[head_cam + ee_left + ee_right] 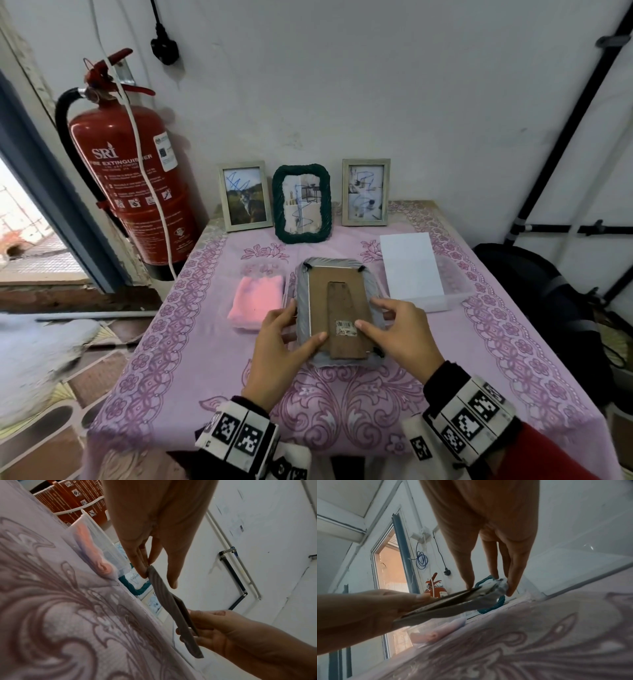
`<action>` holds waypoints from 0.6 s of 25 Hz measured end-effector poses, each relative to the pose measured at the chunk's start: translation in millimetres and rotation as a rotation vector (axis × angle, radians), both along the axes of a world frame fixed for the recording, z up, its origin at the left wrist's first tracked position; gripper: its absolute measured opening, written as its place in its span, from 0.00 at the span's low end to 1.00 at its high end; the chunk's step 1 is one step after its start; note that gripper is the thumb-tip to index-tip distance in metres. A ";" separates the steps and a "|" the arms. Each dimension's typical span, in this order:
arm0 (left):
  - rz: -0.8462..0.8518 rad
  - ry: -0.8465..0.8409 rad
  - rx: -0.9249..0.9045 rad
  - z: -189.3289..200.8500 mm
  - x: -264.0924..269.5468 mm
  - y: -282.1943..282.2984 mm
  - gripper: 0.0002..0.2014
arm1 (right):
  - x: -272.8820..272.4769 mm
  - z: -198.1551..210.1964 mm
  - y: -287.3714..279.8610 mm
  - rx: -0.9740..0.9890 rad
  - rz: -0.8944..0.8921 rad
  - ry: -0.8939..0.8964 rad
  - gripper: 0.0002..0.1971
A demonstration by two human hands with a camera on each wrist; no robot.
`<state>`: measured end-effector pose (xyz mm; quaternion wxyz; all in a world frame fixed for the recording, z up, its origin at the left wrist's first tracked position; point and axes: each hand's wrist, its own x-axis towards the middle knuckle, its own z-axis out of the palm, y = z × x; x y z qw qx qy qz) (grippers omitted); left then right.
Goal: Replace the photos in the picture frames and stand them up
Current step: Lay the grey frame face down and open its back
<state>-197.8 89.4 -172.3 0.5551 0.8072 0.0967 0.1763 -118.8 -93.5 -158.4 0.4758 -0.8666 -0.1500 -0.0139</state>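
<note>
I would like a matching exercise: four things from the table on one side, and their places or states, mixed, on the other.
Things:
1. green rope frame
2. grey frame
3. pink cloth
4. white sheet

Places or states:
A. lies in the clear tray on the left
B. held back side up by both hands
C. stands between two light frames
D. lies across the clear tray on the right

Pairs: 1-C, 2-B, 3-A, 4-D

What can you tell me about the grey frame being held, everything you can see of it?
The grey frame is held back-up, tilted above the table. Its ribbed border surrounds a brown backing board with a stand flap bearing a barcode sticker. Small black clips sit at the far corners. The left hand grips its left edge, the right hand its right edge, thumbs on the back.
</note>
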 end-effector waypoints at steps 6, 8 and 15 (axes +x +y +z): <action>-0.080 0.090 0.085 -13.6 4.5 -1.9 0.33 | 4.5 -13.3 -9.8 -0.126 0.028 0.074 0.30; -0.107 0.125 0.084 -18.1 5.7 -2.7 0.31 | 6.8 -16.3 -10.9 -0.150 0.043 0.082 0.31; -0.055 0.213 0.152 -22.0 7.4 -2.9 0.36 | 9.3 -18.4 -12.6 -0.228 0.083 0.041 0.29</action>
